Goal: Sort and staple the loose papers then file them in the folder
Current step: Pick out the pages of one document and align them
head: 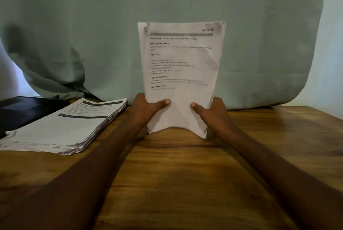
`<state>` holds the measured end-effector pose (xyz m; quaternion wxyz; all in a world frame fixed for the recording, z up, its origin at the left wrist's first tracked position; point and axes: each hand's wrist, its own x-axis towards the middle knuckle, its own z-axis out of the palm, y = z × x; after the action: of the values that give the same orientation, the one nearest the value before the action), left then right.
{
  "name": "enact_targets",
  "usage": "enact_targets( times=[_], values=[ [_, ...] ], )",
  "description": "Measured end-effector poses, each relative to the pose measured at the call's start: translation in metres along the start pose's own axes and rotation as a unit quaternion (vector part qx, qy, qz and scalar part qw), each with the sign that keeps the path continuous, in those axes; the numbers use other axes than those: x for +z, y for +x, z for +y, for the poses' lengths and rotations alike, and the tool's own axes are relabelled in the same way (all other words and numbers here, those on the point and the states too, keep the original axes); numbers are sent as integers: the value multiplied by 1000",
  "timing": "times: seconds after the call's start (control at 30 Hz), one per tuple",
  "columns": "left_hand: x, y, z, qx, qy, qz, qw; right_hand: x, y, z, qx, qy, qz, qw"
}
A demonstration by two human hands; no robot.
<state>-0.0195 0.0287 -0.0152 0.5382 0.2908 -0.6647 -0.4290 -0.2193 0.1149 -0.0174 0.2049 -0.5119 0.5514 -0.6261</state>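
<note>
Left hand (148, 111) and right hand (213, 112) grip an upright paper sheaf (180, 74) mid-desk (185, 174); a stack (61, 127) and dark folder (20, 111) crowd the left edge.

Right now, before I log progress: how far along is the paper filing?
One set looks stapled: a staple shows at its top left corner. Both hands, left hand and right hand, hold this set upright on the table. Left: the loose stack and filing in the dark folder.

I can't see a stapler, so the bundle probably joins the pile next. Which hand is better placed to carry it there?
Left, probably. Both hands grip the upright bundle at its lower edges, but the left hand is on the side nearest the flat pile, while the right hand would have to cross over.
</note>
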Motion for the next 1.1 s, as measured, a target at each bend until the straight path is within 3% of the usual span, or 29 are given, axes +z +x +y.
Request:
enact_targets(
  times=[0.1,0.2,0.37,0.5,0.63,0.77,0.97,1.1],
  values=[
    [0,-1,-6,-22,4,1,1000,0,0,6,45,-43,-19,998],
    [0,2,-4,3,16,3,1000,-6,1,2,13,-39,1,999],
    [-3,0,-13,-15,28,-1,999,-10,-4,5,44,-151,-78,984],
    [-6,4,-8,1,21,16,1000,-10,-4,1,15,-180,-55,982],
    [-7,1,-14,-31,24,3,999,-8,-9,2,67,-247,-89,963],
    [-7,4,-5,-35,14,-29,999,-13,-6,-2,8,-303,-34,952],
    [-11,2,-2,-38,51,-82,995,-24,1,-14,10,-43,3,999],
    [-12,1,4,-27,46,-99,994,-27,3,-12,-22,-28,-8,999]
  ],
)
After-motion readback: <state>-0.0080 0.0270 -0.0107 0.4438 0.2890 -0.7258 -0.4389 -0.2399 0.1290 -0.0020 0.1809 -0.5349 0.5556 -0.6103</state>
